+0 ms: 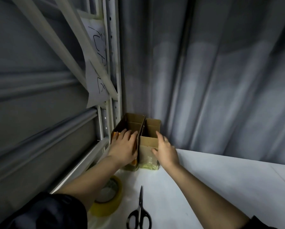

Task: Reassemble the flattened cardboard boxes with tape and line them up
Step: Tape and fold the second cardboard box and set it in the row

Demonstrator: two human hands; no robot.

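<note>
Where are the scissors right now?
In the head view, the scissors lie low on the white table, between the person's forearms, right of the tape roll.

Boxes [138, 129] hemmed by rack [113, 90], curtain [204, 96]
</note>
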